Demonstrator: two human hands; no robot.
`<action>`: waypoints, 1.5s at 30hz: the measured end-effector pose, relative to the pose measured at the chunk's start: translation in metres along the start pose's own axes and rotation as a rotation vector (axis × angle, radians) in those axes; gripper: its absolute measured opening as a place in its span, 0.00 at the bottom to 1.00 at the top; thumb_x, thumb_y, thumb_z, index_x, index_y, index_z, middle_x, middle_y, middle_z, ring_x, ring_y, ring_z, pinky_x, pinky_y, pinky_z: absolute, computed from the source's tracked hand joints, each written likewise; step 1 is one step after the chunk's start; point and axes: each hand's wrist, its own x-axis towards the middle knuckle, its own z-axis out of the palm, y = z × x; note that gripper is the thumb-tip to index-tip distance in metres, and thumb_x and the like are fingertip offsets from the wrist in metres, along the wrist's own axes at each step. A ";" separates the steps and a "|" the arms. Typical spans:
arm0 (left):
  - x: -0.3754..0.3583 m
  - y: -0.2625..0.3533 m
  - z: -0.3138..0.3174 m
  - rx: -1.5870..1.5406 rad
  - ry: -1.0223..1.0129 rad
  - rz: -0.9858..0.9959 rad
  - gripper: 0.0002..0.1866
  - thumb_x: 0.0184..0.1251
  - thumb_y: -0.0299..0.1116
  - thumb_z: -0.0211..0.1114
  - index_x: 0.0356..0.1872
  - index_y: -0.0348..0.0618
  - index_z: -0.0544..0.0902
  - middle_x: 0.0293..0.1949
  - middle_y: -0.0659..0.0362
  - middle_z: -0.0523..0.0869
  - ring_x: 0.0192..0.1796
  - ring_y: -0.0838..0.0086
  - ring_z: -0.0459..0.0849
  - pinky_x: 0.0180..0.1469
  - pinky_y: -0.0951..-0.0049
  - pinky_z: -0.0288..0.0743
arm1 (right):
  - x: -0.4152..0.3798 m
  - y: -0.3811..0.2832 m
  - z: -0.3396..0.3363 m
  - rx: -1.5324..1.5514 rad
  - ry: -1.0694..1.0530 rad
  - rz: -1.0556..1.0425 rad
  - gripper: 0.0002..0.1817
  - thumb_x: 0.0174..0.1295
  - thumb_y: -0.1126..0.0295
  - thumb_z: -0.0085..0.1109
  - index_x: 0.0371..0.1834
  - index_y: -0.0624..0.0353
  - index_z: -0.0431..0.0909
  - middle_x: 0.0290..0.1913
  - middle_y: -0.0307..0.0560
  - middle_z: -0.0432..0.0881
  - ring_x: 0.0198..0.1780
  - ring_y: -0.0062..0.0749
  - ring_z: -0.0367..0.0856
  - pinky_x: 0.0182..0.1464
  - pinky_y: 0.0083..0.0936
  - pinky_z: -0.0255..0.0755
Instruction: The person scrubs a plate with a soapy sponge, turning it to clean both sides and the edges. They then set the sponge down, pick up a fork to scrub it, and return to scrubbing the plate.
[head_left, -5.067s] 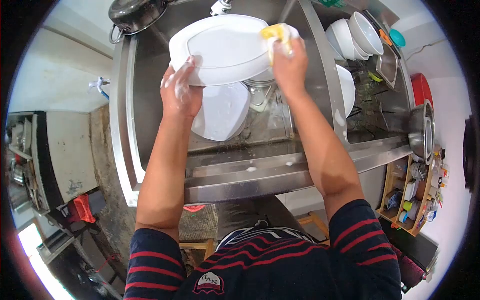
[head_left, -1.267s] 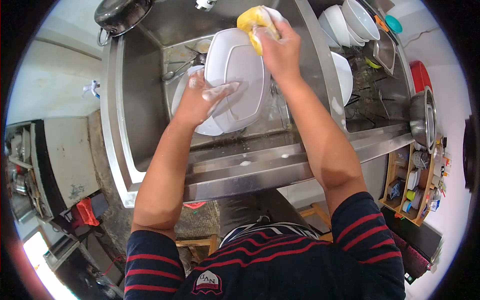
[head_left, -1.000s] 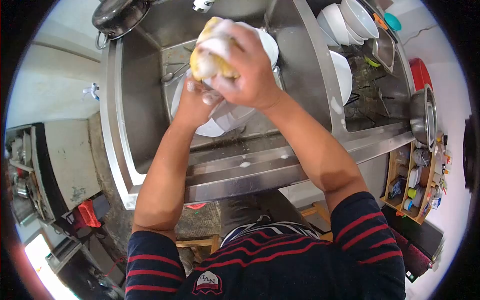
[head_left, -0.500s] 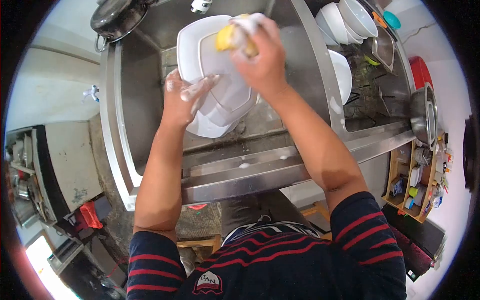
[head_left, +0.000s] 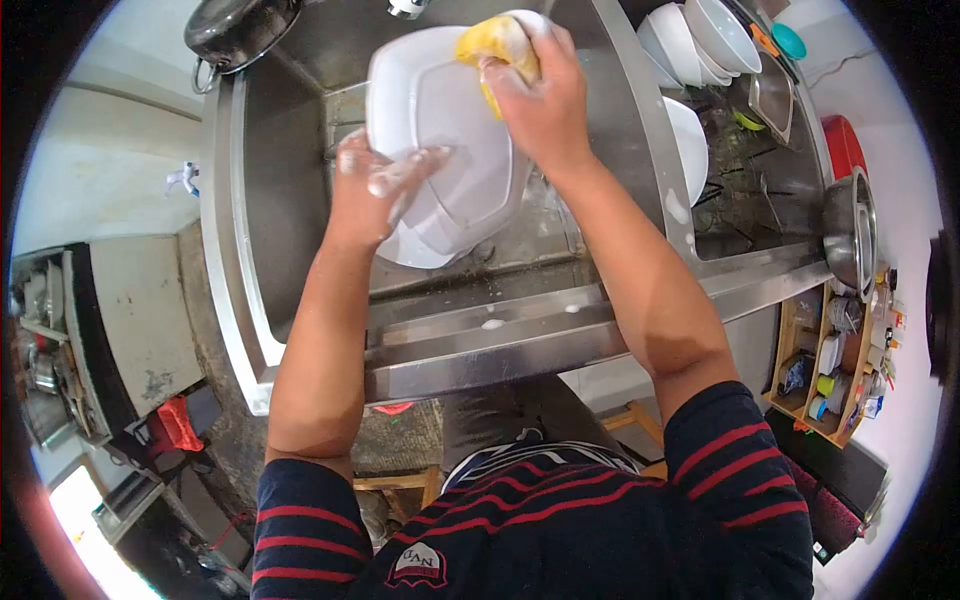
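A white square plate [head_left: 465,150] is held tilted over the metal sink [head_left: 285,180], its underside with a raised ring facing me. My left hand [head_left: 375,190] grips its left edge, the soapy thumb lying across the underside and the other fingers partly hidden behind the rim. At the upper right corner my right hand [head_left: 545,95] is closed round a yellow sponge [head_left: 497,42], pressing it on the plate's edge. Suds coat both hands. Another white dish [head_left: 415,252] shows below the held plate, lower in the sink.
Right of the divider, white bowls [head_left: 715,35] and a metal tray [head_left: 772,100] stand in the second basin. A dark pot [head_left: 235,30] rests at the sink's upper left. Steel bowls [head_left: 850,235] lean at the right edge, and a tap [head_left: 407,8] is at the top.
The sponge in my right hand has moved right, from the plate's upper middle to its upper right corner. The plate has shifted slightly right with my left hand still holding it.
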 end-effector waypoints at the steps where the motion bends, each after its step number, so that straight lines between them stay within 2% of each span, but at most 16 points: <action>1: 0.002 0.001 -0.003 0.000 0.000 0.001 0.12 0.55 0.23 0.67 0.41 0.30 0.83 0.34 0.54 0.87 0.37 0.73 0.85 0.43 0.71 0.79 | -0.002 0.006 0.000 0.026 -0.013 0.144 0.20 0.52 0.70 0.65 0.50 0.58 0.78 0.50 0.50 0.76 0.48 0.43 0.79 0.52 0.31 0.71; 3: 0.005 0.005 -0.010 -0.194 0.236 0.015 0.15 0.53 0.21 0.69 0.43 0.29 0.82 0.35 0.52 0.87 0.36 0.69 0.85 0.42 0.69 0.80 | -0.011 0.008 0.003 0.045 -0.083 0.205 0.20 0.50 0.68 0.63 0.47 0.60 0.76 0.47 0.55 0.76 0.50 0.50 0.76 0.53 0.38 0.71; 4: 0.005 0.009 -0.013 -0.298 0.285 -0.014 0.22 0.56 0.21 0.67 0.52 0.29 0.73 0.44 0.47 0.84 0.41 0.60 0.87 0.46 0.61 0.84 | -0.015 0.005 0.007 0.071 -0.098 0.157 0.20 0.49 0.69 0.63 0.48 0.60 0.75 0.47 0.55 0.76 0.50 0.51 0.76 0.54 0.38 0.71; 10: 0.020 -0.012 -0.042 -0.555 0.612 0.144 0.17 0.62 0.22 0.59 0.52 0.28 0.76 0.47 0.47 0.83 0.48 0.59 0.85 0.53 0.61 0.80 | -0.029 -0.016 0.020 0.055 -0.235 -0.018 0.25 0.44 0.69 0.66 0.49 0.59 0.75 0.53 0.57 0.72 0.56 0.56 0.71 0.58 0.44 0.67; 14: 0.024 -0.021 -0.047 -0.628 0.663 0.099 0.12 0.62 0.20 0.60 0.48 0.31 0.76 0.44 0.48 0.83 0.46 0.61 0.83 0.51 0.62 0.79 | -0.043 -0.043 0.029 -0.030 -0.287 -0.210 0.26 0.40 0.66 0.69 0.48 0.54 0.81 0.56 0.55 0.72 0.57 0.51 0.72 0.57 0.47 0.64; 17: 0.022 -0.027 -0.050 -0.265 0.651 0.197 0.11 0.65 0.21 0.57 0.47 0.30 0.76 0.43 0.49 0.83 0.46 0.61 0.83 0.52 0.62 0.79 | -0.048 -0.060 0.031 0.030 -0.502 -0.383 0.24 0.41 0.65 0.68 0.48 0.50 0.83 0.58 0.52 0.73 0.58 0.48 0.73 0.56 0.46 0.64; 19: 0.028 -0.021 -0.048 -0.671 0.675 0.054 0.10 0.65 0.21 0.57 0.45 0.28 0.77 0.43 0.48 0.83 0.47 0.61 0.83 0.54 0.61 0.78 | -0.043 -0.056 0.024 -0.008 -0.522 -0.375 0.24 0.42 0.65 0.68 0.48 0.47 0.83 0.58 0.50 0.74 0.58 0.47 0.73 0.57 0.46 0.63; 23: 0.027 -0.015 -0.044 -0.758 0.618 0.022 0.11 0.65 0.22 0.57 0.45 0.26 0.77 0.44 0.47 0.83 0.46 0.59 0.83 0.54 0.59 0.78 | -0.027 -0.019 0.021 -0.126 -0.325 -0.333 0.26 0.43 0.67 0.68 0.51 0.48 0.82 0.57 0.53 0.74 0.57 0.49 0.73 0.59 0.46 0.64; 25: 0.027 -0.017 -0.045 -0.764 0.617 0.016 0.11 0.64 0.22 0.57 0.46 0.26 0.77 0.44 0.47 0.83 0.47 0.59 0.83 0.54 0.59 0.78 | -0.026 -0.011 0.024 0.044 -0.083 -0.052 0.26 0.44 0.67 0.67 0.53 0.49 0.82 0.56 0.54 0.74 0.58 0.50 0.73 0.58 0.45 0.64; 30: 0.025 -0.006 -0.054 -0.767 0.533 -0.008 0.19 0.63 0.23 0.58 0.54 0.24 0.73 0.50 0.45 0.82 0.55 0.54 0.82 0.61 0.54 0.75 | -0.032 -0.055 0.016 -0.046 -0.351 -0.366 0.30 0.38 0.65 0.69 0.51 0.54 0.81 0.57 0.53 0.74 0.59 0.53 0.72 0.61 0.49 0.64; 34: 0.027 -0.005 -0.050 -0.674 0.440 0.064 0.20 0.62 0.24 0.59 0.55 0.26 0.74 0.52 0.45 0.82 0.56 0.55 0.81 0.59 0.54 0.76 | -0.023 -0.028 0.011 -0.067 -0.202 -0.296 0.28 0.41 0.68 0.69 0.52 0.55 0.80 0.56 0.53 0.74 0.58 0.51 0.73 0.60 0.44 0.67; 38: 0.018 -0.002 -0.045 -0.507 0.398 0.047 0.20 0.61 0.24 0.60 0.54 0.26 0.75 0.50 0.45 0.83 0.51 0.57 0.84 0.54 0.59 0.81 | -0.012 -0.012 0.008 0.154 -0.110 -0.027 0.24 0.48 0.73 0.67 0.52 0.60 0.78 0.53 0.52 0.75 0.53 0.47 0.78 0.56 0.35 0.72; 41: 0.010 0.009 -0.039 -0.415 0.167 -0.021 0.19 0.57 0.21 0.65 0.51 0.28 0.76 0.43 0.48 0.85 0.43 0.61 0.87 0.48 0.63 0.84 | -0.006 -0.002 0.003 0.163 -0.107 -0.004 0.23 0.50 0.73 0.67 0.52 0.62 0.78 0.50 0.50 0.77 0.51 0.44 0.79 0.55 0.32 0.72; 43: 0.007 0.014 -0.029 -0.184 -0.041 -0.136 0.22 0.53 0.22 0.69 0.51 0.27 0.77 0.41 0.49 0.86 0.38 0.64 0.88 0.44 0.67 0.84 | -0.003 0.003 -0.002 0.108 -0.135 0.103 0.20 0.58 0.76 0.64 0.55 0.63 0.77 0.49 0.45 0.81 0.48 0.32 0.81 0.54 0.26 0.73; 44: 0.006 0.011 -0.028 -0.156 -0.086 -0.176 0.23 0.49 0.22 0.72 0.49 0.27 0.78 0.39 0.49 0.87 0.38 0.65 0.87 0.44 0.68 0.84 | -0.001 0.004 -0.004 0.270 -0.156 0.451 0.19 0.61 0.73 0.62 0.55 0.65 0.77 0.45 0.43 0.83 0.45 0.29 0.82 0.51 0.25 0.75; 45: 0.007 0.009 -0.027 -0.156 -0.086 -0.176 0.23 0.49 0.22 0.72 0.49 0.27 0.78 0.39 0.49 0.87 0.38 0.65 0.87 0.44 0.68 0.84 | 0.002 0.006 -0.006 0.270 -0.156 0.451 0.19 0.61 0.73 0.62 0.55 0.65 0.77 0.45 0.43 0.83 0.45 0.29 0.82 0.51 0.25 0.75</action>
